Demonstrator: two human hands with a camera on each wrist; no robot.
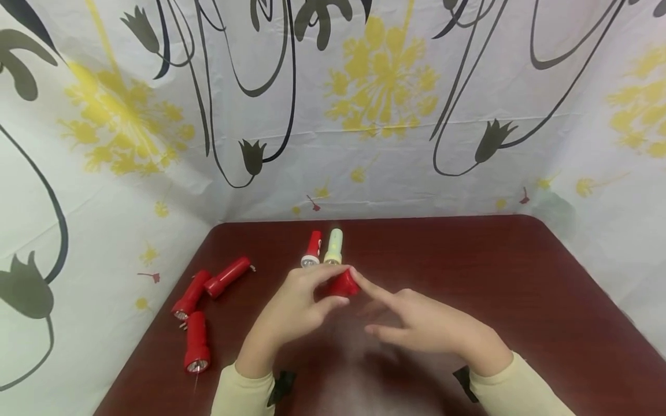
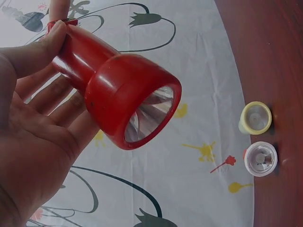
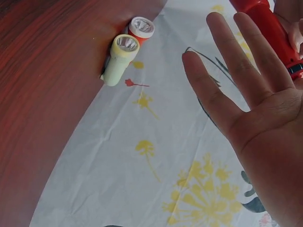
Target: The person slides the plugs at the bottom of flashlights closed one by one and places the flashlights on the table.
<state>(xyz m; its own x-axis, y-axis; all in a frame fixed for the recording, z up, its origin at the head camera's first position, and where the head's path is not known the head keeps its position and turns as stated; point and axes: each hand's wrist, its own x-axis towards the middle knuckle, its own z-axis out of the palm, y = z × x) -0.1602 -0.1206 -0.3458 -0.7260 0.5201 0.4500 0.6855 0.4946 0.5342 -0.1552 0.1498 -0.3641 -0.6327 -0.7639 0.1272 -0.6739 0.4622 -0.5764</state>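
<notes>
The left hand point(image 1: 296, 303) grasps a red flashlight point(image 2: 111, 82) above the table point(image 1: 468, 260), and the right hand point(image 1: 426, 320), its fingers extended and released, touches it with one fingertip

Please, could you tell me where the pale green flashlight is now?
In the head view, the pale green flashlight is near the far edge of the table, just right of the white-rimmed red flashlight and beyond the left hand.

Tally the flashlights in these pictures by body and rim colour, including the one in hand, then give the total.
Red flashlights with red rims: 4
Red flashlight with a white rim: 1
Pale green flashlight with a yellow rim: 1
Total: 6
</notes>
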